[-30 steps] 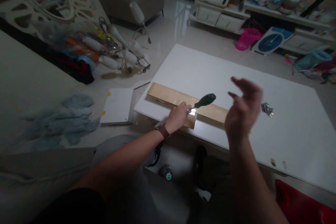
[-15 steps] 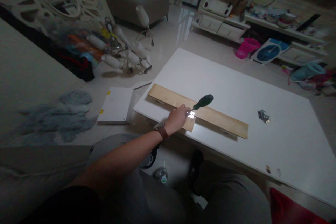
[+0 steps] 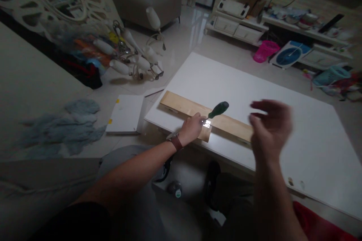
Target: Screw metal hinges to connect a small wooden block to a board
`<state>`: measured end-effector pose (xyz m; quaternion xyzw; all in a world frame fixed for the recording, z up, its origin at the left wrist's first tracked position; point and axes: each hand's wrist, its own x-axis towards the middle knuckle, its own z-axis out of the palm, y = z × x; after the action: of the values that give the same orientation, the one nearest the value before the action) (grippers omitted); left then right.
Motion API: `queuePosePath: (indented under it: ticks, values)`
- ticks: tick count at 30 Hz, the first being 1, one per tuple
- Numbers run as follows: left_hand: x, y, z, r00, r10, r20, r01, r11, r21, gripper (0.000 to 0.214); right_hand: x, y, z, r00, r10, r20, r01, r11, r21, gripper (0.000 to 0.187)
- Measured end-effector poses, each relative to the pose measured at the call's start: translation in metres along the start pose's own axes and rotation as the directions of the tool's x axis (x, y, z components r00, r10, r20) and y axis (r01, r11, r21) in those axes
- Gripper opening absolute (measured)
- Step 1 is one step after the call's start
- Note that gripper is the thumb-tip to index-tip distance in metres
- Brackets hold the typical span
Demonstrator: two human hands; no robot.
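My left hand (image 3: 191,128) rests on the near edge of a long wooden plank (image 3: 186,107) that lies on a large white board (image 3: 240,83). Its fingers are closed around a small shiny metal piece (image 3: 207,123) and the shaft of a green-handled screwdriver (image 3: 218,109), which stands tilted over the plank. My right hand (image 3: 270,130) hovers in the air above the plank's right end, blurred by motion, fingers loosely curled and apart, holding nothing I can see.
A smaller white panel (image 3: 126,113) lies on the floor at the left, beside a blue-grey cloth (image 3: 68,128). A chandelier with white glass shades (image 3: 135,58) lies further back. A pink basket (image 3: 266,51) and a blue fan (image 3: 288,54) stand by low shelves.
My right hand left the view half a second ago and has come back in above the plank's right end, hiding the small metal parts. The left hand and screwdriver have stayed put.
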<state>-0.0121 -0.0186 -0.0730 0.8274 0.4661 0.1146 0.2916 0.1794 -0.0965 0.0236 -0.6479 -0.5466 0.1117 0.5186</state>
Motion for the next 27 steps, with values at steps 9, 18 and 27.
queuePosePath:
  ticks: [9, 18, 27]
  values:
    - [0.003, 0.003, -0.004, 0.998, -0.035, 0.046, 0.033, 0.999, 0.037, 0.033, -0.016, 0.044, 0.075, 0.892, 0.137, 0.43, -0.244, 0.948, 0.204, 0.038]
    - [0.009, -0.007, 0.002, 1.0, -0.011, -0.007, 0.011, 0.998, -0.066, 0.024, -0.016, 0.035, 0.085, 0.965, 0.107, 0.239, -0.124, 0.991, 0.058, 0.023]
    - [0.012, -0.016, 0.002, 0.997, 0.049, -0.054, -0.059, 0.978, -0.2, 0.022, -0.018, 0.038, 0.09, 0.97, 0.187, 0.158, -0.205, 0.973, 0.103, 0.019]
